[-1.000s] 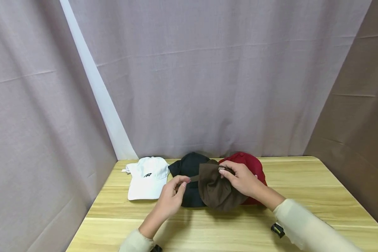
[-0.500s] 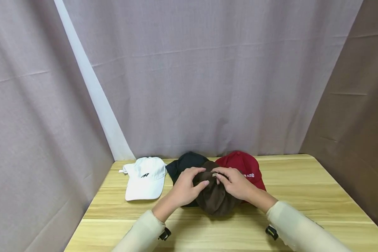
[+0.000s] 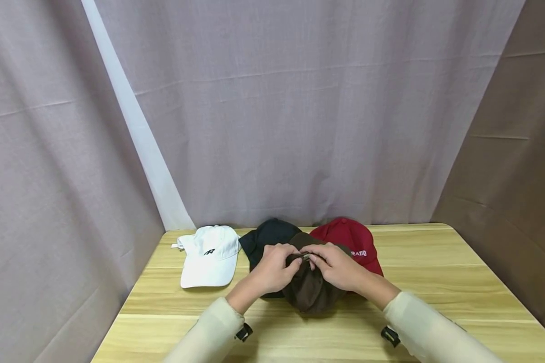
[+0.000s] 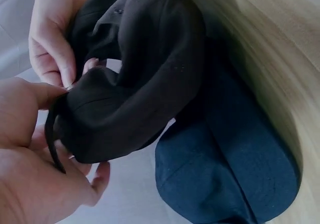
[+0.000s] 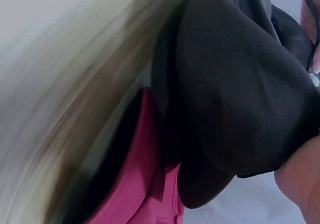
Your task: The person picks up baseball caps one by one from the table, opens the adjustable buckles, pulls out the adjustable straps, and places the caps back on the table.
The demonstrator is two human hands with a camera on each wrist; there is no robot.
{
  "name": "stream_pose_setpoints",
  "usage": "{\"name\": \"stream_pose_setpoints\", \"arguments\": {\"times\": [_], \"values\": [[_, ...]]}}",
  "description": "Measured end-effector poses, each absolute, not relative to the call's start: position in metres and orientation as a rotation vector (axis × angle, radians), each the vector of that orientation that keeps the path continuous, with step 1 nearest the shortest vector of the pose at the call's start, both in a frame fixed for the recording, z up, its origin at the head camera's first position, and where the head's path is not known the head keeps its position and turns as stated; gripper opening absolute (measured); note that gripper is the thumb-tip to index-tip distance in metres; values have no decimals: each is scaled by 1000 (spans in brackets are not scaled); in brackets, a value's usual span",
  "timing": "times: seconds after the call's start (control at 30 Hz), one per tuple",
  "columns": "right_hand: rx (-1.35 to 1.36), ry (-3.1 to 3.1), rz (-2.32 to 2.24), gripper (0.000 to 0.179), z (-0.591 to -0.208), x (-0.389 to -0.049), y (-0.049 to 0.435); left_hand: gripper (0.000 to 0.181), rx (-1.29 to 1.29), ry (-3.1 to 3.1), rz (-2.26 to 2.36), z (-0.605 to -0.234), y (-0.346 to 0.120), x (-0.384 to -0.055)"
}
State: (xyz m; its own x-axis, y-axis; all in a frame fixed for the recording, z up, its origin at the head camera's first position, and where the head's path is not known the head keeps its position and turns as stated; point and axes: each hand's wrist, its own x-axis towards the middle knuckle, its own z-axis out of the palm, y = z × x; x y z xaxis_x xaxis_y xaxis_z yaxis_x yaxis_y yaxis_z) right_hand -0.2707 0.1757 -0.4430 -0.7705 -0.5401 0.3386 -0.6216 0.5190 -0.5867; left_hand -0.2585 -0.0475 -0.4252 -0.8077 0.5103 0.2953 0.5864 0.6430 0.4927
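A dark brown cap (image 3: 311, 295) is between my two hands, its rounded crown turned toward me. My left hand (image 3: 272, 269) pinches the adjuster strap at its back, and the thin strap (image 4: 51, 129) shows against those fingers in the left wrist view. Close beside it, my right hand (image 3: 338, 266) pinches the cap's edge at the small metal buckle (image 3: 306, 256). The fingertips of both hands nearly meet there. In the right wrist view the brown crown (image 5: 245, 94) hides most of the right fingers.
Behind the brown cap lie a black cap (image 3: 272, 234) on the left and a red cap (image 3: 345, 233) with white lettering on the right, both partly covered. A white cap (image 3: 211, 257) sits farther left on the wooden table (image 3: 436, 282). A curtain (image 3: 300, 126) hangs behind.
My left hand has moved right, from holding the strap's end out to the side to meeting the right hand at the buckle. The brown cap has shifted slightly left and nearer me.
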Motion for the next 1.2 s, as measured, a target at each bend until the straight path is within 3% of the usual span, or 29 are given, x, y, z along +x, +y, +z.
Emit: {"name": "stream_pose_setpoints", "arguments": {"times": [0.2,0.37,0.63,1.2], "values": [[796,-2600,1094,13,-441,-265,171,16,-903,-2640,-931,-430,-48,-260],[651,-2540,880,12,-444,-261,164,16,-869,-2575,-992,-436,-49,-261],[687,-2414,472,14,-446,-253,149,17,-840,-2496,-1053,-442,-49,-259],[710,-2517,503,20,-447,-252,144,21,-911,-2492,-1084,-447,-48,-263]]}}
